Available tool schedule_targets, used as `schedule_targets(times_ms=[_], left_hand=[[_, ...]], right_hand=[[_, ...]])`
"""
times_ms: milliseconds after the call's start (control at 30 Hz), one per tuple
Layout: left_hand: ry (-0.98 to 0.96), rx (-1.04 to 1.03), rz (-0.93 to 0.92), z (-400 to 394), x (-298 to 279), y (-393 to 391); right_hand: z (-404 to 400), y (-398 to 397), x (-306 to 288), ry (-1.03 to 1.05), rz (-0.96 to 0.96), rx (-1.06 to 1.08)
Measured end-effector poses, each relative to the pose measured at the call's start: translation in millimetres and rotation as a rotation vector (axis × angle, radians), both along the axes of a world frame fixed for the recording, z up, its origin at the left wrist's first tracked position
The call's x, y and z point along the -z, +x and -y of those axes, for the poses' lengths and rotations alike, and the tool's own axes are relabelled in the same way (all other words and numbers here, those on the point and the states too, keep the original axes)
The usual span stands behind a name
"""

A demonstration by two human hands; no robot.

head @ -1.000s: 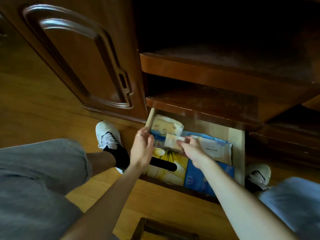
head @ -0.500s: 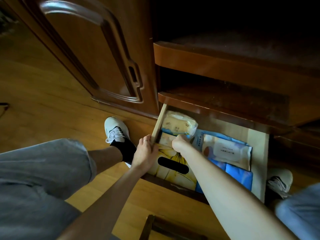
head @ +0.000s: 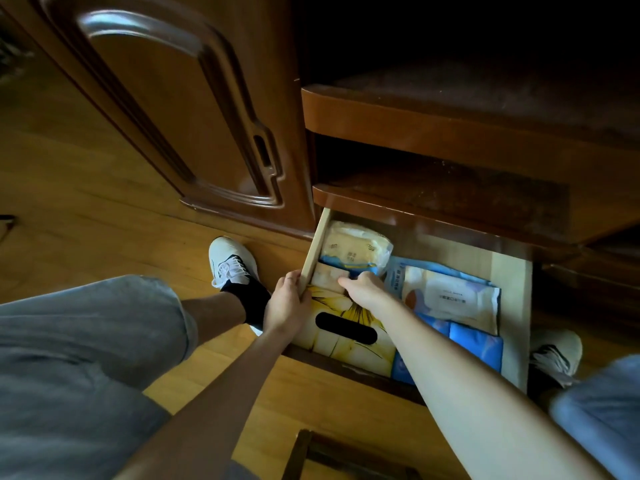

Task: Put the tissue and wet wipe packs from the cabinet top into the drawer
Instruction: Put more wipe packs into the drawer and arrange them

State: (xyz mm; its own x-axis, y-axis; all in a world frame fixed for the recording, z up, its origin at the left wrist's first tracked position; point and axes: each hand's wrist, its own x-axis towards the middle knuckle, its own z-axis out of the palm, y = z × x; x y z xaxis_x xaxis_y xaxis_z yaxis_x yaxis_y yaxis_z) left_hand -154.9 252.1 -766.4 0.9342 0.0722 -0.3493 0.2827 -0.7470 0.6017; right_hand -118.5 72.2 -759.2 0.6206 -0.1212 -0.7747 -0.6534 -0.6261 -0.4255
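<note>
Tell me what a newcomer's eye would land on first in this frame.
The open drawer at the cabinet's foot, packed with packs: a yellow tissue box with a dark oval slot at its front left, and a white wet wipe pack to its right. Next, the two bare hands: the left hand grips the drawer's left wall, while the right hand presses a small beige tissue pack down behind the box.
</note>
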Motion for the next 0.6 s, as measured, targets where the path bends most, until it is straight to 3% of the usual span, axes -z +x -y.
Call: schedule_targets(times_ms=[133,300,433,600], left_hand=[[0.046,0.013,-0.038,4.5,-27.2,0.9],[0.074,0.056,0.187,21.0,-110.2,8.7],[0.025,0.200,0.612,36.8,-213.4,21.4],[-0.042,0.281,1.163,74.5,-366.7,54.5]], right_hand=[[29.9,-16.3,-41.8,0.039,0.090,-0.041],[76.2,-40.9,-118.7,0.055,0.331,-0.036],[116.4,-48.6,-218.3,-0.013,0.612,-0.052],[165.7,-48.8,-373.0,0.141,0.869,-0.136]])
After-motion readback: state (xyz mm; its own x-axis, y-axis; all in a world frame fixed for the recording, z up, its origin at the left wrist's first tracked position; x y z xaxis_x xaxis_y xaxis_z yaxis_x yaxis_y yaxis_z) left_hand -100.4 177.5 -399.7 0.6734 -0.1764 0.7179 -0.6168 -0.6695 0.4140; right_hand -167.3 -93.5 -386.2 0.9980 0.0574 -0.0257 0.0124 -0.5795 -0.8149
